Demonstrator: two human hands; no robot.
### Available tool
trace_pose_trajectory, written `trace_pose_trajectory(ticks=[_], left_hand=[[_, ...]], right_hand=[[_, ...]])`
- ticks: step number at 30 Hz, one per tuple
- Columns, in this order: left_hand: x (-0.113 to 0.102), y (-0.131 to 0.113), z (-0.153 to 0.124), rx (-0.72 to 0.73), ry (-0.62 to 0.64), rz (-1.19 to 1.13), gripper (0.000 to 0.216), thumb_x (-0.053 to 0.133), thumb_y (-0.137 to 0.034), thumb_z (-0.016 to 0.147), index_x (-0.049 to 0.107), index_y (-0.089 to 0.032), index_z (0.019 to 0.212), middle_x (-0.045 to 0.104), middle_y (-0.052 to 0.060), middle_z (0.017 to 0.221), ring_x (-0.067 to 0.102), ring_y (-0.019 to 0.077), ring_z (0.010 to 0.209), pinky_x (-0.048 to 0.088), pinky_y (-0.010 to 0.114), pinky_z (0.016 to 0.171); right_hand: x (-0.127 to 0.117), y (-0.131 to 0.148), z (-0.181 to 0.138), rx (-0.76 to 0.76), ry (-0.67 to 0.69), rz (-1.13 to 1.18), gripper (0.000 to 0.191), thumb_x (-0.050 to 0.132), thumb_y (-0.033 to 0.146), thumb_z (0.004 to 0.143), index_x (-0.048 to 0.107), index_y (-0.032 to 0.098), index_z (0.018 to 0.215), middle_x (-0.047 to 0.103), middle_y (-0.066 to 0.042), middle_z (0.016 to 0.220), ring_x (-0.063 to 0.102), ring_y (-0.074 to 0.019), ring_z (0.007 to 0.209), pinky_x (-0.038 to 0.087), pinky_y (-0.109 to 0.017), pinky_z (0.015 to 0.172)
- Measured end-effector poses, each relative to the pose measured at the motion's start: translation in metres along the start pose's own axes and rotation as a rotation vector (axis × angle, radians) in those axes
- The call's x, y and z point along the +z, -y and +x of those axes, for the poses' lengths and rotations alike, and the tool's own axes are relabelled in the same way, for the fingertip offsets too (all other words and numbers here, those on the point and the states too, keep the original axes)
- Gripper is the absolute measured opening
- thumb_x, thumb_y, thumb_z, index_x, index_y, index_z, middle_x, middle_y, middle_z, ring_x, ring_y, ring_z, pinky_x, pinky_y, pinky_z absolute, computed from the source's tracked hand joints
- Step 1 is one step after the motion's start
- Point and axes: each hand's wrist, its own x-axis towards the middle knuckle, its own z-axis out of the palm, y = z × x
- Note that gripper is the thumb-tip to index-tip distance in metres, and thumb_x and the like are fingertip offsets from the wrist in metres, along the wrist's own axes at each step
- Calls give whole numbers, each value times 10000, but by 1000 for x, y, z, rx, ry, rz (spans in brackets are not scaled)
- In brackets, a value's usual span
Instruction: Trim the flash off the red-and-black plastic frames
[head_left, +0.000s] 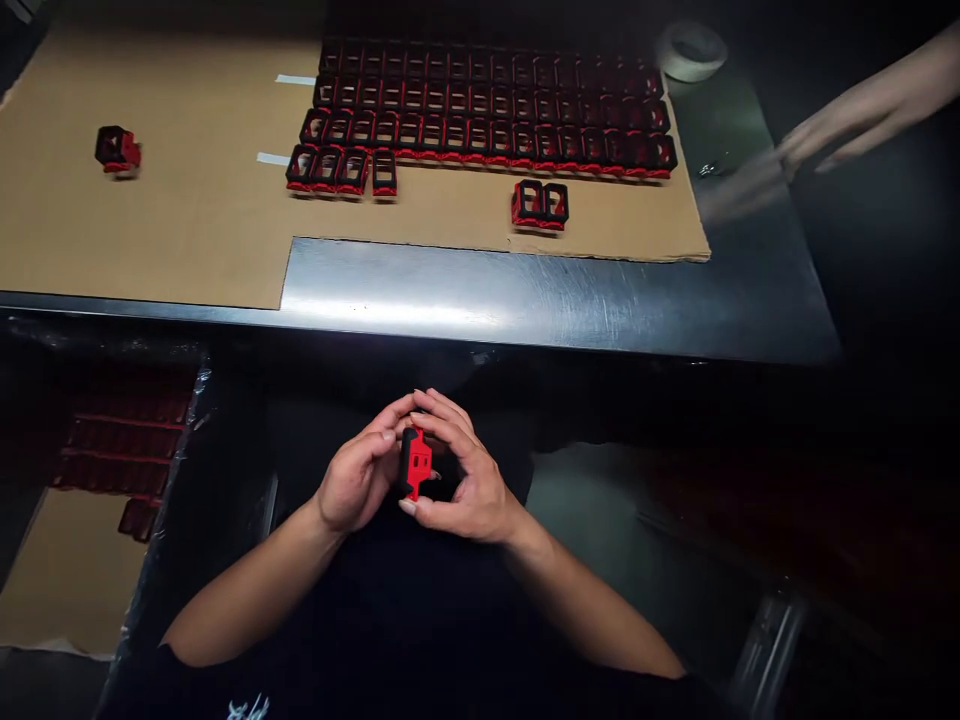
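Observation:
My left hand [360, 472] and my right hand [466, 490] are together in front of my body, below the table edge. Between them they grip a small red-and-black plastic part [416, 462], held upright. My fingers hide much of it, and its shape is hard to make out. Beyond the hands, a sheet of brown cardboard [187, 240] carries several tight rows of similar black-and-red square frames [480, 130]. A pair of joined frames [540, 205] stands apart from the rows, and a single one [118, 150] lies far to the left.
A co-worker's blurred hand [847, 130] reaches in at the upper right above the steel table [555, 300]. A roll of tape [690, 50] stands behind the cardboard. Lower left, more red-and-black parts [120, 450] lie in rows on another cardboard sheet [67, 570].

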Motion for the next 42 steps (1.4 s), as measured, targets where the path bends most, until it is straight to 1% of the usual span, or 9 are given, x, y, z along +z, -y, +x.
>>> trace_pose_trajectory(ticks=[5,9,11,14,16,19,25,33,42], left_hand=[[-11,-1,-16,-37,141,222,547,712,-438,834,626,-208,1322,715,144,1193,724,258,932,573,328,782],[-19,-2,-25,-21,55,442,619,722,-372,866,528,-230,1435,702,164,1250,728,216,875,579,324,795],[-21,-4,-29,31,9,557,688,708,-327,882,431,-265,1509,676,153,1316,722,249,1009,568,382,911],[-23,-10,-35,118,-9,792,785,708,-230,874,334,-332,1557,641,91,1393,598,276,1296,412,463,1151],[-23,-13,-37,149,3,881,820,711,-180,856,323,-354,1558,623,62,1421,547,275,1358,323,485,1217],[-22,-15,-35,205,40,951,844,700,-125,841,318,-355,1558,604,51,1444,524,272,1381,286,501,1237],[-19,-10,-39,280,-59,871,813,683,-124,836,363,-382,1537,407,47,1605,465,292,1426,414,477,1169],[-3,11,-44,352,-194,919,939,828,-169,726,371,-424,1504,470,72,1536,581,310,1291,485,503,1105],[-4,12,-35,734,-66,1168,841,722,-118,805,320,-260,1530,457,177,1488,576,318,1287,573,510,1001]], right_hand=[[-1,-1,3,-48,12,-14,778,806,264,748,475,343,1447,456,-83,1551,325,-339,1493,307,-602,1186],[-6,2,2,4,84,1,817,811,299,756,444,325,1486,436,-87,1569,314,-339,1497,304,-588,1193],[-12,3,1,88,71,103,723,786,355,778,508,292,1442,510,-104,1502,439,-336,1416,396,-541,1143],[-20,7,-1,296,40,367,359,659,433,887,698,235,1184,711,-89,1104,689,-241,974,576,-380,835],[-20,11,-2,448,106,522,337,637,492,902,746,204,1038,689,-34,792,633,-163,676,538,-293,636],[-14,19,-2,551,152,615,315,735,497,828,753,187,884,559,37,585,472,-104,521,434,-245,529],[-6,21,-6,358,64,378,157,785,361,822,766,207,792,648,0,681,555,-128,587,466,-264,563],[1,13,-9,89,67,194,65,736,266,886,800,273,876,771,-23,774,694,-197,708,557,-349,706],[1,12,-9,48,87,211,179,692,100,846,785,231,924,772,-42,851,720,-184,784,580,-310,758]])
